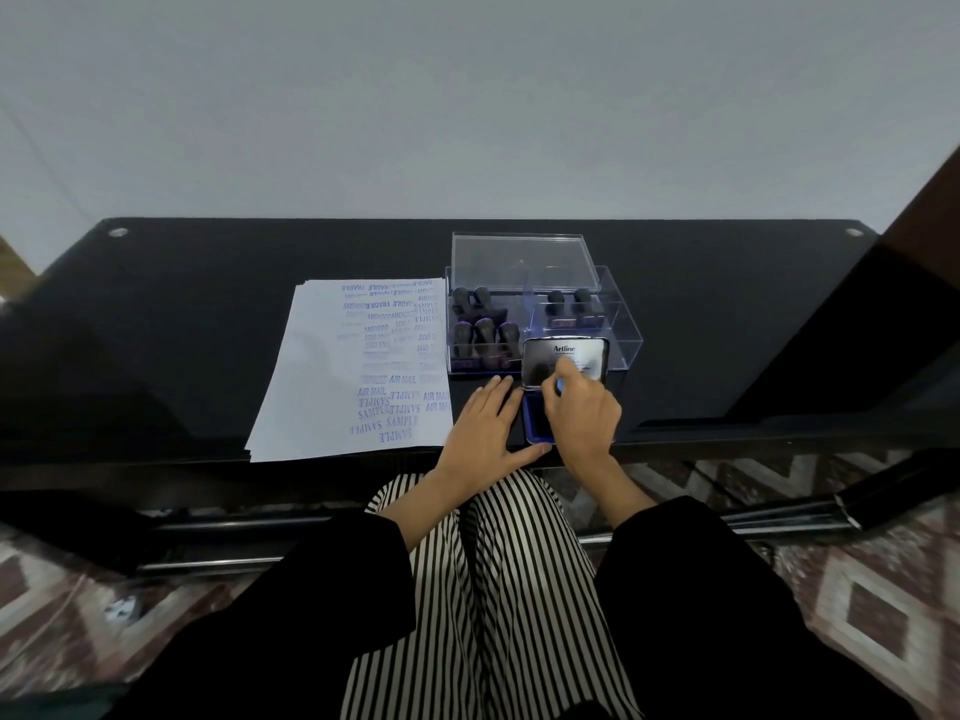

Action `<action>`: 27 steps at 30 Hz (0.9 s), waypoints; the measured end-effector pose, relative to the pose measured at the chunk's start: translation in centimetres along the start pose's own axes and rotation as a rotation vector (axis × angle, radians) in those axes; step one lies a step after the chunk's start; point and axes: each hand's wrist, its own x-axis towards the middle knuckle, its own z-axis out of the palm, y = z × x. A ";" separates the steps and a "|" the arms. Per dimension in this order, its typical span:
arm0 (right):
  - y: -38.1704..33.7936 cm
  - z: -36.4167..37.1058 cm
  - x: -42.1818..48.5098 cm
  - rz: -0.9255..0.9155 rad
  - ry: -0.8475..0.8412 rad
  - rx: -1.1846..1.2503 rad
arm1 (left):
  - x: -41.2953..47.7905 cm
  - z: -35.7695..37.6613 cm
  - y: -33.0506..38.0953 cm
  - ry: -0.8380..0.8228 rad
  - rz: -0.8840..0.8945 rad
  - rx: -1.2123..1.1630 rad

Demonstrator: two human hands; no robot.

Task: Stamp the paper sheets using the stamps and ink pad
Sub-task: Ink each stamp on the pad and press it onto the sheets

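A stack of white paper sheets (332,387) lies left of centre on the black table, its right half covered in blue stamped words. The ink pad (535,426) sits at the front edge with its lid (545,363) standing open. My right hand (582,413) is over the blue pad, closed on a small stamp with a blue top (560,386). My left hand (483,428) lies flat on the table against the pad's left side, fingers spread. Several black-handled stamps (483,332) stand in a clear box.
The clear plastic box (623,330) has compartments, with two more stamps (566,304) on its right side and its lid (519,259) leaning behind. The table (182,304) meets a grey wall. Below its front edge are my lap and a patterned floor.
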 end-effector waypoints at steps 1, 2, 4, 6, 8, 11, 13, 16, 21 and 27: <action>0.0 0.0 0.0 0.006 -0.001 0.003 | -0.1 -0.1 0.0 0.000 -0.002 -0.004; 0.0 0.1 0.0 0.010 -0.001 0.007 | -0.1 -0.1 0.0 0.002 -0.004 -0.008; 0.1 0.0 -0.1 -0.001 -0.001 0.012 | -0.1 -0.2 0.0 0.008 -0.002 -0.015; 0.3 -0.1 -0.2 -0.031 0.004 0.008 | 0.0 -0.2 0.1 0.001 -0.003 -0.007; 0.5 -0.2 -0.5 -0.059 0.015 0.008 | 0.0 -0.3 0.2 -0.004 -0.005 -0.003; 0.6 -0.5 -1.1 -0.080 0.031 0.016 | -0.1 -0.3 0.2 -0.005 -0.004 -0.007; 0.6 -0.7 -1.5 -0.095 0.040 0.014 | -0.1 -0.3 0.2 -0.014 -0.007 -0.004; 0.7 -0.9 -1.9 -0.104 0.041 0.005 | -0.1 -0.3 0.3 -0.012 -0.009 -0.004; 0.5 -1.2 -1.3 -0.079 -0.024 0.001 | -0.2 -0.3 0.2 -0.006 -0.013 -0.002; 0.1 -0.6 0.6 0.007 -0.141 0.029 | -0.2 -0.4 0.4 -0.019 0.005 0.051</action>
